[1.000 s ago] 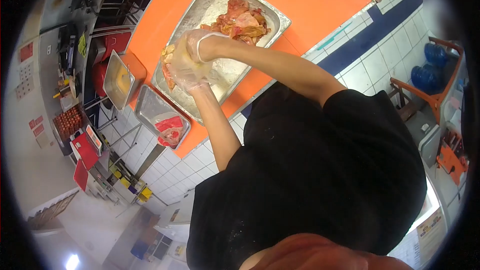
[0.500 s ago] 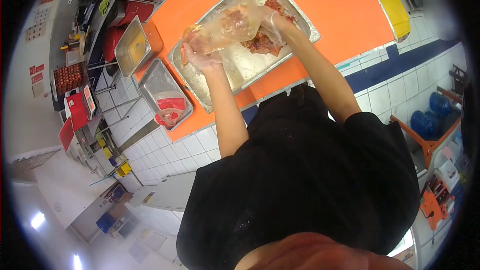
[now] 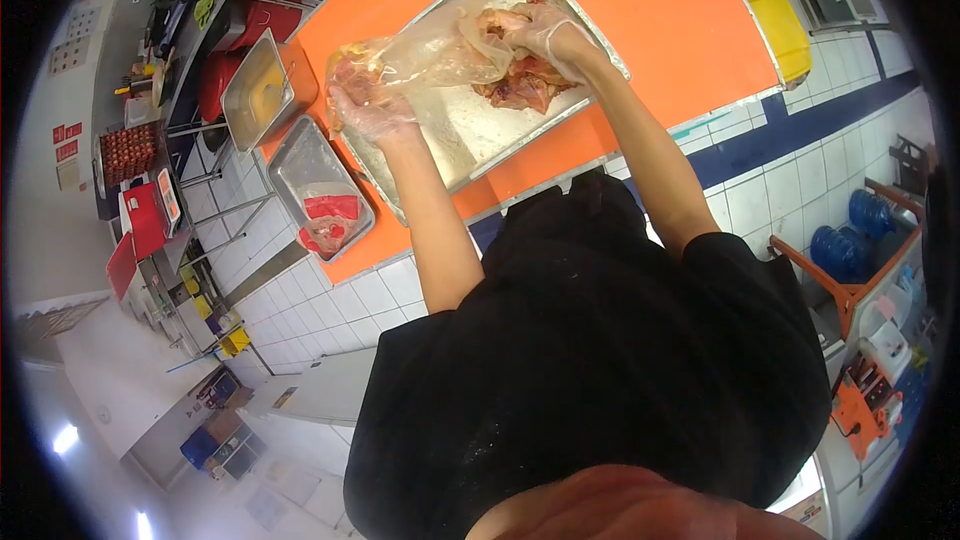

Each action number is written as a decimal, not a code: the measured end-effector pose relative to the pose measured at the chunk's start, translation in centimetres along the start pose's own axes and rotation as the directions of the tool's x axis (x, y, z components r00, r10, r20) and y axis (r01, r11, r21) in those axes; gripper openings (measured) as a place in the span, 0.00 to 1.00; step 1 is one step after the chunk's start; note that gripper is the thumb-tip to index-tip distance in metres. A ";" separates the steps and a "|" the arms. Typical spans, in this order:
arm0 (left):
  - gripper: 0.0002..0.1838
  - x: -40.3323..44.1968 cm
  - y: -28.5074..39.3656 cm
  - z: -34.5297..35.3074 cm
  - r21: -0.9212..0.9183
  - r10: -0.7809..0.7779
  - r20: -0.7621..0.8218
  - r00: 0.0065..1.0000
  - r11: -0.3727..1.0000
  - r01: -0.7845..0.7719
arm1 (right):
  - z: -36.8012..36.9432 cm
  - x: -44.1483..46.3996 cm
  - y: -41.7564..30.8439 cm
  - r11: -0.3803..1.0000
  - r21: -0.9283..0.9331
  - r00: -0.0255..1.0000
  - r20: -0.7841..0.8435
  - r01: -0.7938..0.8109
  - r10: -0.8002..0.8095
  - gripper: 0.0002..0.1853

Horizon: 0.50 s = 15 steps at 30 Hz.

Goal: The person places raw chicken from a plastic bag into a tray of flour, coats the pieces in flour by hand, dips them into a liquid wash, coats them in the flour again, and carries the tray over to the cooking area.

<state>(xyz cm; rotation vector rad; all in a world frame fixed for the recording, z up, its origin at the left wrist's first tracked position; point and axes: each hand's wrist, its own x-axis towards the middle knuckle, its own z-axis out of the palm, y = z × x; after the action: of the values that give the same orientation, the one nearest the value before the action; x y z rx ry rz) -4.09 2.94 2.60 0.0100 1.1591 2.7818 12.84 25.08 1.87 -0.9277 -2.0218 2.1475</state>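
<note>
A clear plastic bag (image 3: 425,55) with raw meat in its left end is stretched over a large metal tray (image 3: 470,180) dusted with white powder. My left hand (image 3: 372,115), in a clear glove, grips the meat-filled end from below, at the tray's left edge. At the bag's mouth is my right hand (image 3: 545,32), also gloved, closed on a piece of meat (image 3: 500,22). More reddish meat (image 3: 528,86) lies on the powder just below my right hand.
The trays stand on an orange table (image 3: 670,10). Left of the large tray are a small tray (image 3: 300,165) with a red-marked bag (image 3: 332,215) and a deep metal pan (image 3: 258,95) with yellowish contents. A yellow object (image 3: 775,28) stands beyond the table's right end.
Since a second ago my hands have moved apart, stretching the bag between them. In the last half second my right hand has brought a piece of meat to the bag's mouth.
</note>
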 end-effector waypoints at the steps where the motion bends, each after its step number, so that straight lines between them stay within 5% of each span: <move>1: 0.25 0.1 0.3 0.1 0.001 -0.005 -0.020 1.000 1.000 0.005 | -0.3 -0.4 -0.5 0.998 -0.014 0.997 0.034 -0.063 0.063 0.20; 8: 0.30 -0.1 2.1 0.8 -0.023 -0.009 0.093 0.996 1.000 0.011 | -2.0 1.1 -0.1 0.823 0.507 0.956 0.003 -0.255 0.294 0.15; 13: 0.37 0.4 2.5 -1.6 -0.050 -0.009 0.303 0.953 0.998 0.025 | -3.6 -0.4 -0.4 0.957 0.272 0.994 0.060 -0.099 0.086 0.17; 15: 0.39 0.7 2.1 -4.0 -0.097 -0.047 0.289 0.956 0.992 0.078 | -1.9 0.4 2.5 0.967 0.115 0.971 -0.097 0.227 -0.217 0.17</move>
<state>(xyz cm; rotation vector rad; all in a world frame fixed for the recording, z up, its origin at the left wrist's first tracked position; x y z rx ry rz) -5.24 -1.28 1.22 0.3480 0.9211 2.6689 14.26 26.62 -0.57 -0.7230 -1.8307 2.0516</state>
